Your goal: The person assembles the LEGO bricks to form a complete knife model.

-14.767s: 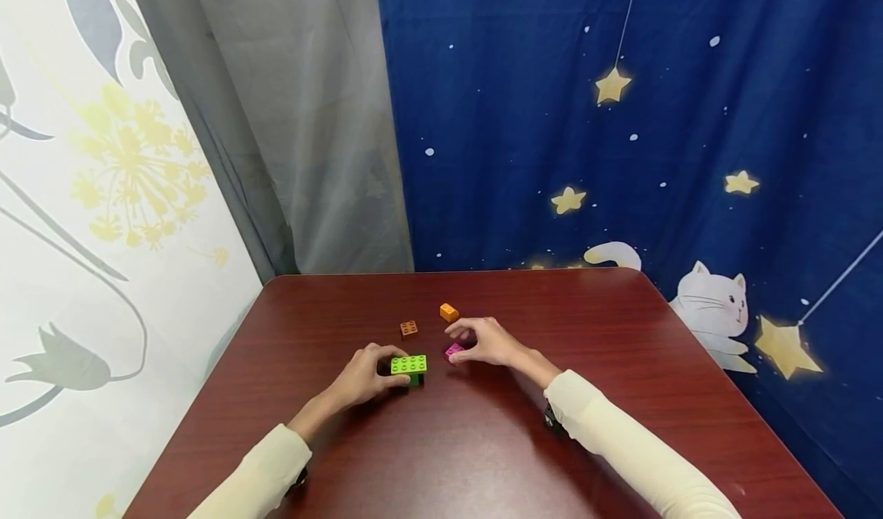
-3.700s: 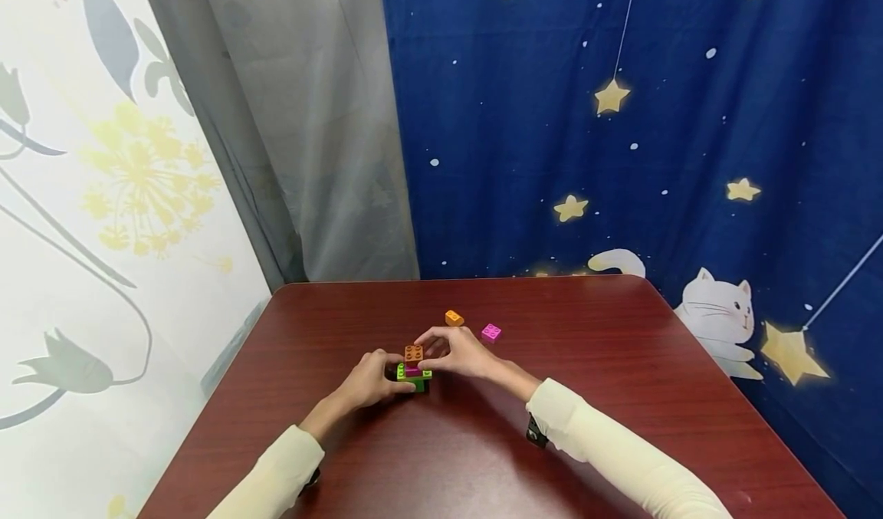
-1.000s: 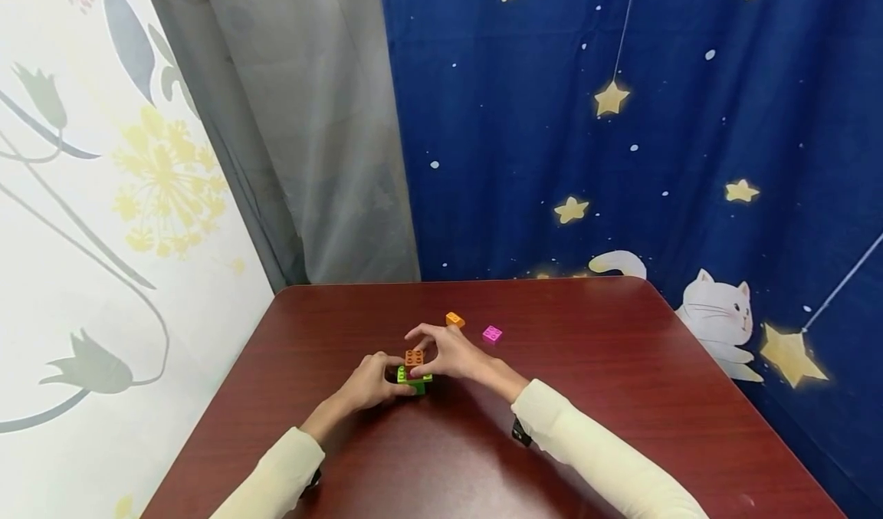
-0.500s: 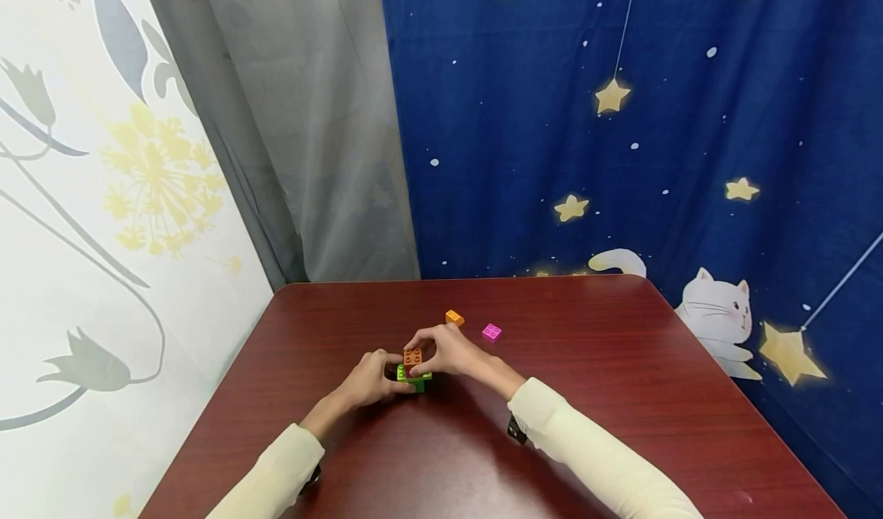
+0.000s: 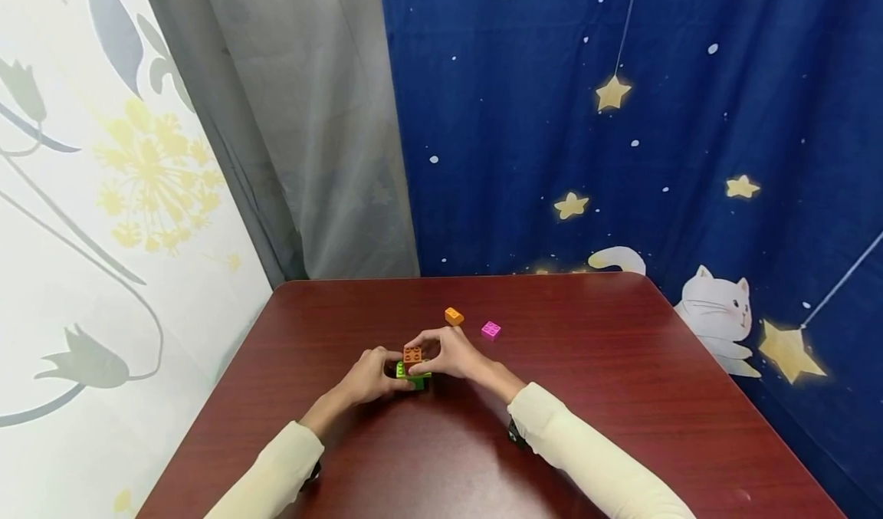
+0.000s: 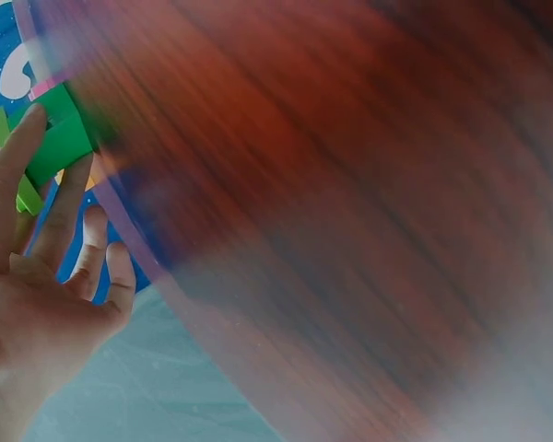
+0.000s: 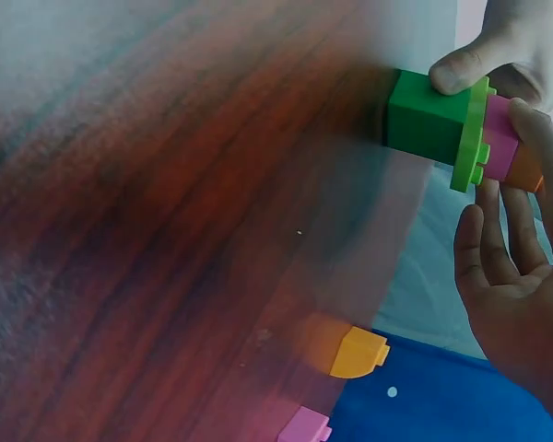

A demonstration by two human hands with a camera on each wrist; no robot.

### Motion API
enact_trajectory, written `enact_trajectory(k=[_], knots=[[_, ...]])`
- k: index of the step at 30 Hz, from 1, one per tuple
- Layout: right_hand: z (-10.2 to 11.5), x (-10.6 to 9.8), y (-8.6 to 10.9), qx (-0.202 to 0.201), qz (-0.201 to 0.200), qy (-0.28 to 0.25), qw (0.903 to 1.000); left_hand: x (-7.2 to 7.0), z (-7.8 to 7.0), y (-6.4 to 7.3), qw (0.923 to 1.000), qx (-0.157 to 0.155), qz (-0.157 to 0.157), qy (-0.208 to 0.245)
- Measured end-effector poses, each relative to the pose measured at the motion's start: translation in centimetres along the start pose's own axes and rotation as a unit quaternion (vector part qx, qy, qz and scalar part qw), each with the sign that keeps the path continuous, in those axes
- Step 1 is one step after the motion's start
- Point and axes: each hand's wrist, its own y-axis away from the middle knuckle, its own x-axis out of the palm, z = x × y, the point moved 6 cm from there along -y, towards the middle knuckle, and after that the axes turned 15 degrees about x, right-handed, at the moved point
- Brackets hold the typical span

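Observation:
A small toy-brick stack stands on the table. From the bottom it has a green brick point(image 7: 426, 120), a thin lime plate point(image 7: 471, 138), a pink brick point(image 7: 500, 138) and a dark orange brick point(image 5: 411, 356). My left hand point(image 5: 366, 377) grips the stack low down, its thumb on the green brick in the right wrist view. Thumb and index finger of my right hand point(image 5: 451, 353) pinch the dark orange brick at the top, from the right side. That thumb also overlaps the pink brick in the right wrist view. In the head view the pink brick is mostly hidden.
Behind the right hand lies a yellow-orange brick with a sloped side point(image 5: 454, 316). Farther right is a loose pink brick point(image 5: 491, 330). The dark red table point(image 5: 579, 350) ends at a grey curtain point(image 5: 331, 159) and a blue starry one point(image 5: 510, 159).
Long before, the lime plate topped the stack and the dark orange brick lay on the table. It has since joined the stack with a pink brick. Lately my right fingers closed around its top.

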Motion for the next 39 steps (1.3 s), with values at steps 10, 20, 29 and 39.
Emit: enact_trajectory(k=[10,20,29,39], knots=[[0.0,0.2,0.2,-0.012,-0.013,0.012,0.9998,-0.2,-0.2,0.2,0.9999,0.004,0.004,-0.009],[0.0,-0.4,0.3,0.0,-0.023,0.008,0.9997,-1.9,-0.7,0.7,0.997,-0.01,-0.055,0.053],[-0.1,-0.1,0.5,0.012,-0.022,0.015,0.9996,-1.8,-1.1,0.9,0.9947,-0.003,-0.08,0.064],[-0.2,0.1,0.9,-0.028,-0.02,0.03,0.999,-1.9,-1.4,0.4,0.9947,0.043,-0.082,0.045]])
